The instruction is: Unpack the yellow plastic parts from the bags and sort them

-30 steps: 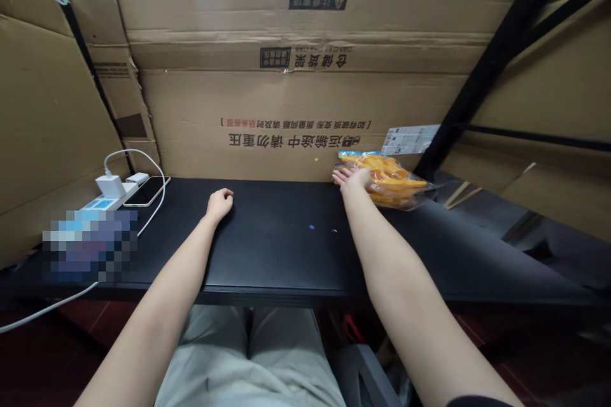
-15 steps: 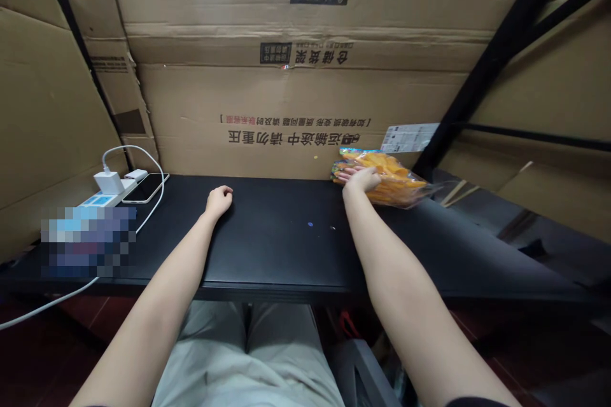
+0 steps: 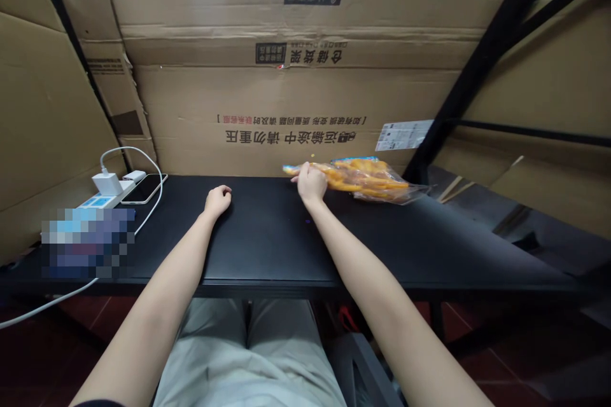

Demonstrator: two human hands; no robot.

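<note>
My right hand (image 3: 312, 183) grips one end of a clear plastic packet with orange contents (image 3: 341, 176), near the back of the black table (image 3: 267, 248). The packet is stretched out to the right of the hand, and a blue edge shows left of the fingers. Under and behind it lie more packets of the same kind (image 3: 382, 193), with orange contents and a blue strip along the top. What the orange contents are is not clear. On the table to the left rests my left hand (image 3: 218, 201), fingers loosely curled in, with nothing visible in them.
Printed cardboard (image 3: 191, 89) stands along the back. At the left are a power strip (image 3: 117, 194) with a charger (image 3: 107, 184), a white cable (image 3: 160, 197), a phone (image 3: 143, 189) and a blurred-out object (image 3: 88, 241). A black metal frame (image 3: 470, 70) rises on the right.
My right hand has moved left, drawing one packet away from the others, which stay at the right. My left hand stays in its place.
</note>
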